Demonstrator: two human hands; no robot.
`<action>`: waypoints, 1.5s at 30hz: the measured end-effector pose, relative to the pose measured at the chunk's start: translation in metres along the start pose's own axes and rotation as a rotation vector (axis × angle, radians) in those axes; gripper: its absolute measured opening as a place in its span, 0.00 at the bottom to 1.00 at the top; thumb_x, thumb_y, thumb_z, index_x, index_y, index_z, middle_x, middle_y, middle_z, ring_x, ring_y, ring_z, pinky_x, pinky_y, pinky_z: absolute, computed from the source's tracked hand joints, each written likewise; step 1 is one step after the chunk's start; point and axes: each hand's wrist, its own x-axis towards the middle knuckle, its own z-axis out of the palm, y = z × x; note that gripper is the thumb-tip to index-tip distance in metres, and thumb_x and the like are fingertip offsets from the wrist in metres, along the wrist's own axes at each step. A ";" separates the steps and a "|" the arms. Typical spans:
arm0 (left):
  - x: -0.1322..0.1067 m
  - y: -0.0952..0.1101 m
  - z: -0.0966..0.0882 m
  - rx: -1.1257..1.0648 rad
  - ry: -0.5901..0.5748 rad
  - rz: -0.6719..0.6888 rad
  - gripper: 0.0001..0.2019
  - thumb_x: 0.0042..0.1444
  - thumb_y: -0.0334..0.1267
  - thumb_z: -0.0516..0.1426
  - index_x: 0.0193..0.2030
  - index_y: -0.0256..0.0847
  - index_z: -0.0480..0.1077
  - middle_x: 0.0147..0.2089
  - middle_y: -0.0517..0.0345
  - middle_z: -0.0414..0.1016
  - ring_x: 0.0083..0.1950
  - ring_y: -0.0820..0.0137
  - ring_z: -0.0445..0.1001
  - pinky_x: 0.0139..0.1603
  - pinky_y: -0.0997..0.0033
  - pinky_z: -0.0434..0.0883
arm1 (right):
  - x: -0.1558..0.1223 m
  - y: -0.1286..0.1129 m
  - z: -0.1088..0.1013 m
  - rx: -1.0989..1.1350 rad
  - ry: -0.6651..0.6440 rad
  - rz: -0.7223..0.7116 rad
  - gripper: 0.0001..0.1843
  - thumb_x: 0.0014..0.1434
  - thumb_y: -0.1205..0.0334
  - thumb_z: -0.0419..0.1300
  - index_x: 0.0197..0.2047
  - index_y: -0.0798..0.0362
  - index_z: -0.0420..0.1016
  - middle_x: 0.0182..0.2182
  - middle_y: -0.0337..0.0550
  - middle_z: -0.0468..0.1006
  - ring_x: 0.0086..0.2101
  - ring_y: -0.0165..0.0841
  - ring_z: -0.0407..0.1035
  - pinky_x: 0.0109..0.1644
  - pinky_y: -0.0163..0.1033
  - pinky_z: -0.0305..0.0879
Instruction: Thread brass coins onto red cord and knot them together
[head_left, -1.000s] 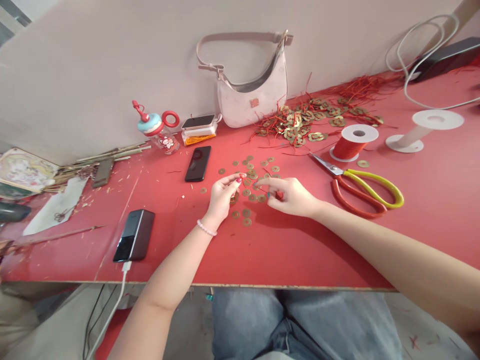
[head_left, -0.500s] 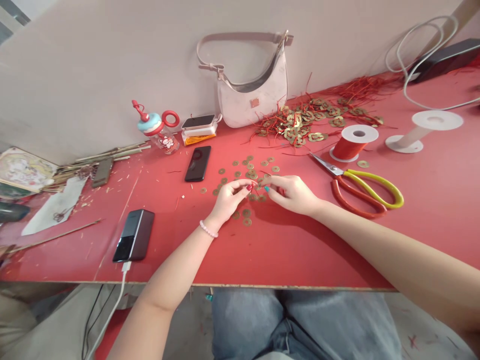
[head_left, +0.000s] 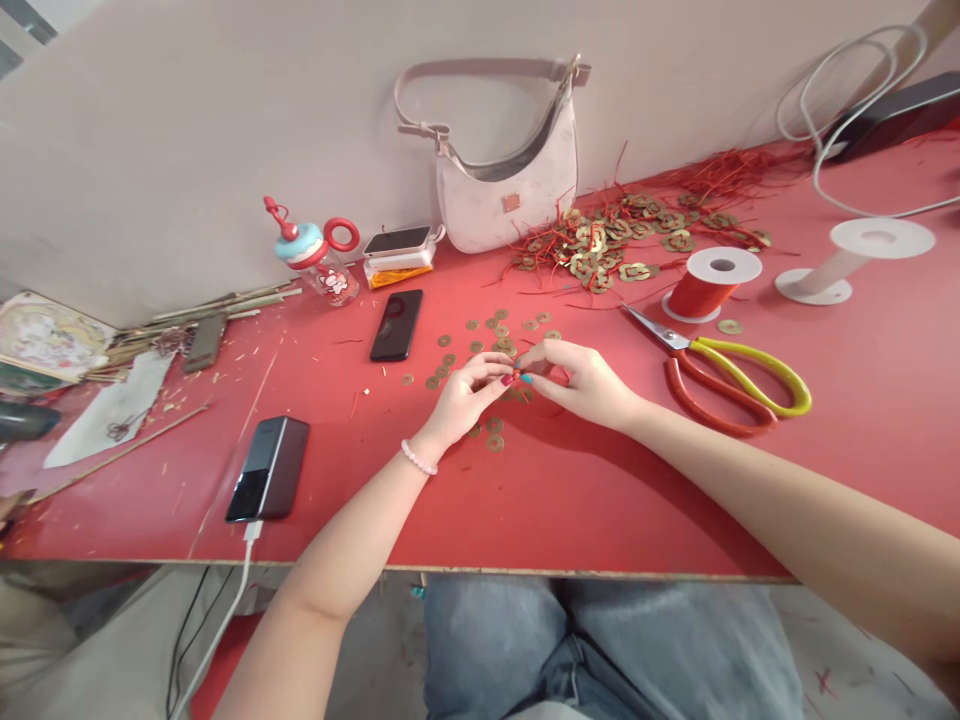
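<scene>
My left hand [head_left: 463,398] and my right hand [head_left: 574,378] meet fingertip to fingertip above the loose coins. Both are closed in a pinch on a short red cord [head_left: 517,372], mostly hidden by the fingers. Whether a coin is also between the fingertips I cannot make out. Round brass coins with square holes [head_left: 495,442] lie scattered on the red table [head_left: 450,510] under and around the hands. To the right of my right hand are scissors [head_left: 679,342] with one red and one yellow handle, blades pointing up and left.
A heap of coins tied with red cord [head_left: 600,240] lies before a white handbag [head_left: 480,205]. Right stand a spool of red cord [head_left: 701,295] and a bare white spool [head_left: 844,265]. Left are a black phone [head_left: 396,326], a power bank [head_left: 268,470] and a drinking cup [head_left: 330,275].
My fingertips have come together, closing the small gap between the hands. My right hand has moved slightly left and up, and the red cord is now more hidden.
</scene>
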 end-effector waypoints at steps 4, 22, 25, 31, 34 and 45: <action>0.000 -0.002 -0.001 -0.012 -0.007 -0.007 0.08 0.54 0.39 0.56 0.38 0.41 0.73 0.49 0.54 0.65 0.31 0.78 0.63 0.31 0.76 0.62 | 0.000 -0.001 0.000 0.030 0.008 0.028 0.04 0.55 0.62 0.54 0.33 0.52 0.68 0.30 0.41 0.73 0.29 0.29 0.68 0.35 0.36 0.66; -0.001 0.001 -0.001 0.000 -0.025 -0.008 0.07 0.54 0.38 0.56 0.38 0.40 0.73 0.49 0.52 0.65 0.41 0.73 0.68 0.40 0.73 0.66 | 0.001 0.000 0.002 0.145 -0.048 0.080 0.05 0.54 0.63 0.54 0.35 0.53 0.67 0.30 0.41 0.73 0.29 0.28 0.68 0.36 0.36 0.67; -0.001 0.001 -0.001 0.000 -0.021 -0.001 0.08 0.54 0.38 0.56 0.38 0.40 0.73 0.49 0.52 0.66 0.42 0.72 0.68 0.41 0.73 0.66 | 0.001 -0.001 0.001 0.138 -0.039 0.089 0.04 0.53 0.64 0.54 0.34 0.53 0.67 0.30 0.41 0.73 0.30 0.28 0.68 0.36 0.36 0.67; -0.001 0.004 0.000 -0.002 0.020 -0.032 0.08 0.53 0.39 0.57 0.39 0.40 0.73 0.43 0.54 0.69 0.31 0.77 0.65 0.31 0.77 0.63 | 0.001 -0.003 0.000 0.126 -0.030 0.134 0.03 0.53 0.63 0.54 0.31 0.53 0.67 0.28 0.40 0.73 0.29 0.28 0.67 0.35 0.34 0.66; -0.001 0.005 0.001 0.003 0.055 -0.074 0.10 0.53 0.40 0.57 0.40 0.39 0.73 0.30 0.58 0.70 0.26 0.78 0.60 0.25 0.78 0.59 | 0.001 -0.003 0.001 0.133 -0.035 0.141 0.04 0.54 0.62 0.54 0.31 0.53 0.67 0.27 0.40 0.73 0.29 0.28 0.67 0.34 0.34 0.65; -0.001 0.001 0.000 0.111 0.007 -0.002 0.10 0.54 0.39 0.56 0.40 0.38 0.73 0.36 0.54 0.76 0.33 0.73 0.71 0.33 0.74 0.68 | 0.001 0.000 0.001 0.097 0.001 0.089 0.05 0.56 0.62 0.53 0.32 0.53 0.67 0.27 0.40 0.72 0.27 0.27 0.65 0.33 0.34 0.64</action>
